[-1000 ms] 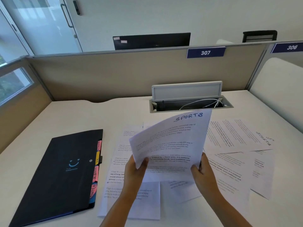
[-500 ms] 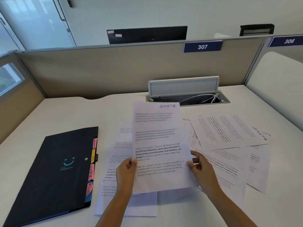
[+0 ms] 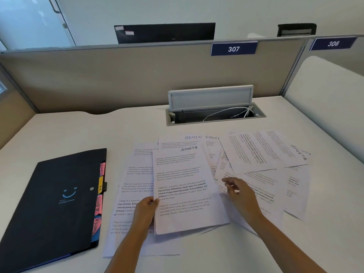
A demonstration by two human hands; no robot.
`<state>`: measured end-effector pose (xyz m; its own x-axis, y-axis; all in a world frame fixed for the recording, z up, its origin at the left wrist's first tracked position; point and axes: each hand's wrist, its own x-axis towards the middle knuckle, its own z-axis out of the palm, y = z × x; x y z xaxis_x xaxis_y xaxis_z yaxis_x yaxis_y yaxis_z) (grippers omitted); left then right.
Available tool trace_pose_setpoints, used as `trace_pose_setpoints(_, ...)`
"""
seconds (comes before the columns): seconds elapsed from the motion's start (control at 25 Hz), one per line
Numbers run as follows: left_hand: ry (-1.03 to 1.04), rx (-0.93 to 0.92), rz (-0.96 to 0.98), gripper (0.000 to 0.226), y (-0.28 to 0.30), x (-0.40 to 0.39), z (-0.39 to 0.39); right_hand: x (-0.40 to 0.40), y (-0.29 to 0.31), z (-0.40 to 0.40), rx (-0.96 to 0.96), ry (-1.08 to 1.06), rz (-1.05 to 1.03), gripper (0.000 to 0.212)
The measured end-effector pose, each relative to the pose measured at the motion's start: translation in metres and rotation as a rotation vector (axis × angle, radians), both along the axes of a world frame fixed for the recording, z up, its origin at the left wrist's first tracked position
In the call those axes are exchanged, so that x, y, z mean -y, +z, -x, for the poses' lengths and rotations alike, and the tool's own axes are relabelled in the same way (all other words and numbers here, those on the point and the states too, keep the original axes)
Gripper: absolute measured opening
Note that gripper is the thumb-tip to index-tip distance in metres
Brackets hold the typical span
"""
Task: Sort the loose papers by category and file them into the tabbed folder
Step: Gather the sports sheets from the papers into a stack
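Head view: left hand (image 3: pixel 144 212) grips the left edge of the "SPORTS" sheet (image 3: pixel 187 186), lying atop the loose papers (image 3: pixel 262 152) on the counter (image 3: pixel 82 131). Right hand (image 3: pixel 239 193) hovers relaxed, holding nothing. The closed folder (image 3: pixel 53 203) lies left.

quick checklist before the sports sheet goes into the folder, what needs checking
1. Sheet category readable: ok, the SPORTS sheet shows its handwritten heading.
2. Sheet held: ok, the left hand grips its left edge.
3. Right hand free: ok, it hovers open over the loose papers.
4. Tabbed folder open: not ok, it lies closed.
5. Sports tab found: cannot tell, the tab labels are only partly legible.
6. Other sports pages gathered: not ok, another sheet marked sports lies far right.
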<state>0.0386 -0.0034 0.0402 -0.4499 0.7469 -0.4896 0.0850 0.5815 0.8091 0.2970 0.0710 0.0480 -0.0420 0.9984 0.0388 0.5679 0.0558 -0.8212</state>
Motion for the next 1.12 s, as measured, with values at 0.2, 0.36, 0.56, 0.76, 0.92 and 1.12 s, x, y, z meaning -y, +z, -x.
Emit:
trace_pose_setpoints(0.2,-0.004,-0.014,-0.006,0.018,-0.002,0.001,0.0,-0.021,-0.021,-0.018,0.569,0.006,0.015,0.038)
trace_pose_setpoints(0.36,-0.013,-0.026,-0.011,0.018,-0.001,0.002,0.0,-0.023,-0.029,-0.019,0.737,0.025,0.075,0.048)
trace_pose_setpoints(0.56,-0.004,-0.021,-0.008,0.017,-0.002,0.002,-0.001,-0.018,-0.033,-0.015,0.764,-0.018,0.122,0.058)
trace_pose_setpoints(0.76,0.007,-0.011,-0.009,0.017,-0.001,0.003,-0.002,-0.017,-0.034,-0.014,0.696,-0.03,0.07,0.048)
trace_pose_setpoints(0.92,0.007,-0.015,-0.015,0.017,0.0,0.002,-0.002,-0.017,-0.039,-0.014,0.74,-0.034,0.056,0.049)
trace_pose_setpoints(1.12,0.001,-0.011,-0.006,0.018,-0.001,0.002,-0.001,-0.028,-0.036,-0.018,0.858,-0.002,-0.01,0.099)
